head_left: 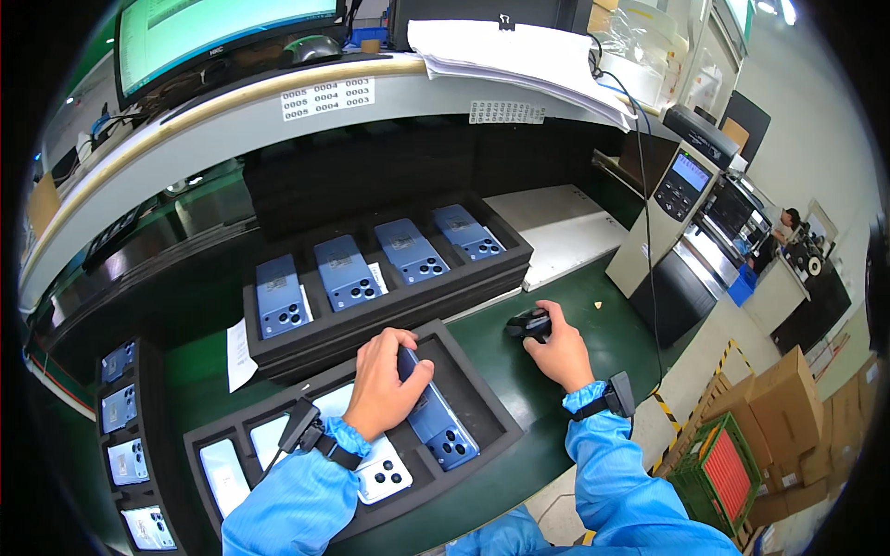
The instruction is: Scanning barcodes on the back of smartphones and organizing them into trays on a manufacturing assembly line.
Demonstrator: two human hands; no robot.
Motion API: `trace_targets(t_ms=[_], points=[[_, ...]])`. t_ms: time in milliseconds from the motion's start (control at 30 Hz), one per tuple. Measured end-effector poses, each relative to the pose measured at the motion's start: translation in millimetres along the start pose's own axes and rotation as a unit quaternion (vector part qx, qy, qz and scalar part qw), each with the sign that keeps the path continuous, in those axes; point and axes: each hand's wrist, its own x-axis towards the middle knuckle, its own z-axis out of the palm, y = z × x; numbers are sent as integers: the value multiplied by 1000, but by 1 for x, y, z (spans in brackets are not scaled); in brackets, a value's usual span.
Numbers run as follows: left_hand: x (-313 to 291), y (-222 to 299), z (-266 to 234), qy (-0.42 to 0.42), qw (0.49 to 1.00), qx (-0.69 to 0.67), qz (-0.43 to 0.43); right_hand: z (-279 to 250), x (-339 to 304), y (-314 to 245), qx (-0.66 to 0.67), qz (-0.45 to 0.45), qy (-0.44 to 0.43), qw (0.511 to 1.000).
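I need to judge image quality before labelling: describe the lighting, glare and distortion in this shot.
Head view: even overhead light, soft shadows under the hands. Fisheye bends the shelf edge and blackens the corners. The monitor is washed out. Left hand on the blue phone and right hand on the scanner are sharp; the far background is softer.

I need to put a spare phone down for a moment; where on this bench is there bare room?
Bare green mat lies between the right hand, the white board and the grey printer stand. Crowded: the front tray under the left hand and the rear tray of blue phones.
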Motion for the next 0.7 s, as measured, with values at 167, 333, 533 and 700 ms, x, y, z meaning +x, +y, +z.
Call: trace_targets(t_ms=[167,333,533,700], points=[[3,3,1,-9,1000,-5,-2,-7,1,-4,11,10,-10,1000],[3,1,2,-10,1000,-7,-7,-5,1,-3,2,16,-11,1000],[3,2,0,-9,1000,-1,0,-6,0,-5,4,7,-7,1000],[3,2,0,-5,1000,-7,6,-5,1,-3,9,1,-5,1000]])
